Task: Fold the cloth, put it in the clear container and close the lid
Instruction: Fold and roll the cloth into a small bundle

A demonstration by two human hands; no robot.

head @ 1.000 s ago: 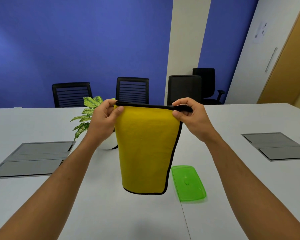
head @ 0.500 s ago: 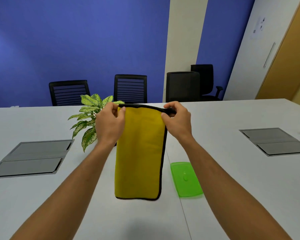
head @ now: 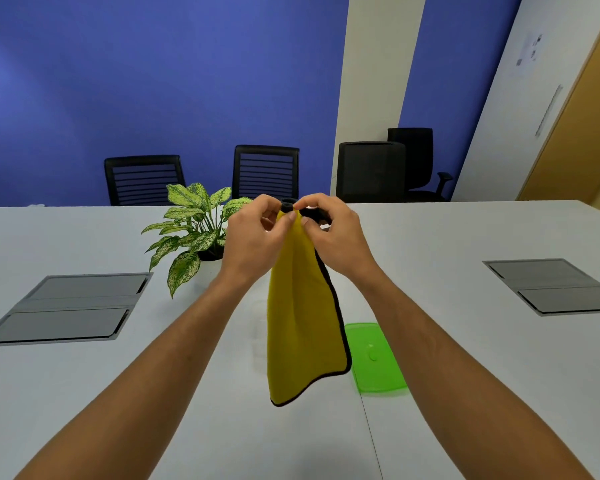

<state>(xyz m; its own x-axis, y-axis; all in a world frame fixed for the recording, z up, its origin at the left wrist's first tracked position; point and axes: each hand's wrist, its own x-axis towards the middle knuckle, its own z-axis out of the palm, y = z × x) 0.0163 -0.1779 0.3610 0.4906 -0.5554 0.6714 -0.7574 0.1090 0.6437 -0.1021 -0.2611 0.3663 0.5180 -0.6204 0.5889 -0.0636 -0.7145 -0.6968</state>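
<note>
A yellow cloth (head: pixel 300 327) with a black hem hangs folded lengthwise above the white table (head: pixel 84 393). My left hand (head: pixel 257 237) and my right hand (head: pixel 333 237) pinch its top corners, and the two hands touch at the top. A green lid (head: pixel 374 358) lies flat on the table just right of the cloth's lower end. The clear container (head: pixel 258 327) shows only faintly at the cloth's left edge, mostly hidden behind it.
A potted plant (head: pixel 191 230) stands left of my hands. Grey cable hatches are set into the table at the left (head: pixel 66 306) and at the right (head: pixel 555 285). Black chairs (head: pixel 265 171) line the far edge.
My hands have come together, bringing the cloth's top corners to meet. The cloth went from a wide sheet to a narrow hanging strip.
</note>
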